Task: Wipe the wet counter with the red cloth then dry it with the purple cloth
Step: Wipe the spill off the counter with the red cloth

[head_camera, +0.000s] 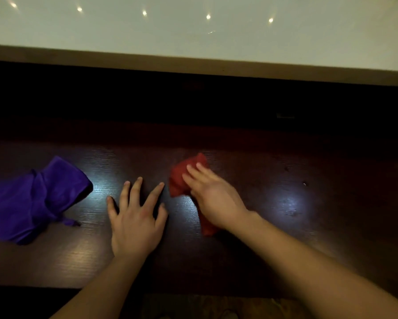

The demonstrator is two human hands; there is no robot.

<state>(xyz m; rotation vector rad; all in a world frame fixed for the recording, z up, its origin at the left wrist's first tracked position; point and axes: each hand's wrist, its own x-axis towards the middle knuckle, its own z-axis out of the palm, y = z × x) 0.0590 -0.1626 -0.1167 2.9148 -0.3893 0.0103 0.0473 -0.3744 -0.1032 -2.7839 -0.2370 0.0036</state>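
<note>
The red cloth (pixel 179 180) lies crumpled on the dark wooden counter (pixel 274 185), right of centre. My right hand (pixel 213 195) presses down on top of it, fingers stretched over the fabric, and red cloth shows above and below the palm. My left hand (pixel 137 217) rests flat on the bare counter just left of the red cloth, fingers spread, holding nothing. The purple cloth (pixel 34 201) sits bunched at the left edge of the view, a hand's width from my left hand. Light glints off the counter between the cloths.
A pale raised ledge (pixel 193 40) runs across the far side behind a dark recess. The counter's near edge (pixel 32 286) sits close to my body. Small specks (pixel 305 183) dot the counter to the right.
</note>
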